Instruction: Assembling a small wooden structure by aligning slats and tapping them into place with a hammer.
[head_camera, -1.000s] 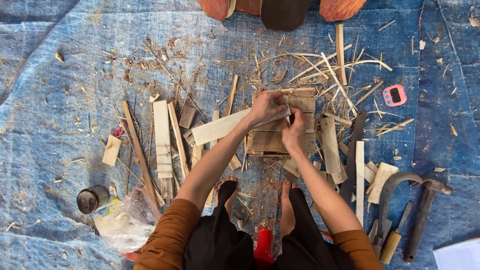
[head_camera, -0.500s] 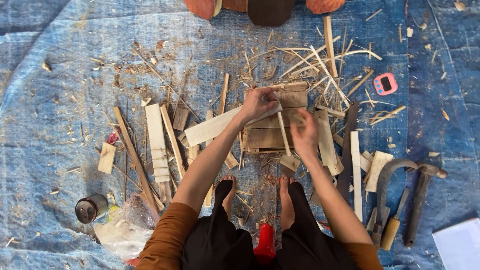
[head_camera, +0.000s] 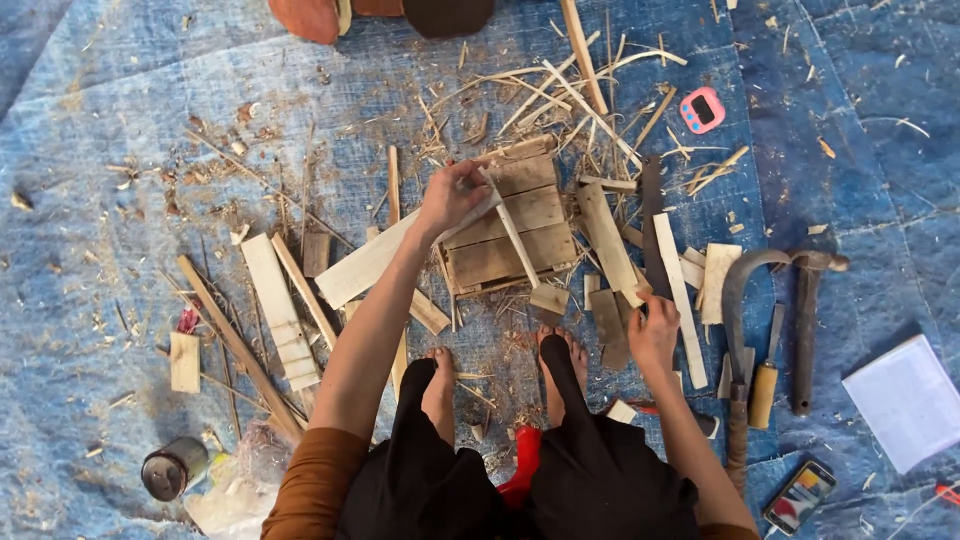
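A small slatted wooden panel (head_camera: 515, 228) lies on the blue tarp in front of my feet. My left hand (head_camera: 450, 196) grips a thin wooden strip (head_camera: 512, 233) at its top end; the strip lies slanted across the panel. My right hand (head_camera: 655, 330) is low on the right, over loose wood pieces (head_camera: 610, 320) beside my right foot, fingers curled around something small that I cannot make out. A long pale plank (head_camera: 365, 266) lies under my left forearm.
Wood slats (head_camera: 282, 312) and shavings litter the blue tarp (head_camera: 120, 120). To the right lie a curved sickle (head_camera: 738, 330), a chisel (head_camera: 764, 372), a hammer (head_camera: 806, 320), a white booklet (head_camera: 908, 400) and a phone (head_camera: 800, 495). A pink timer (head_camera: 702, 110) sits at the back, a tin can (head_camera: 172, 468) at front left.
My right hand has left the panel and dropped down to the right toward the loose pieces. My left hand stays on the thin strip. The camera has tilted a little.
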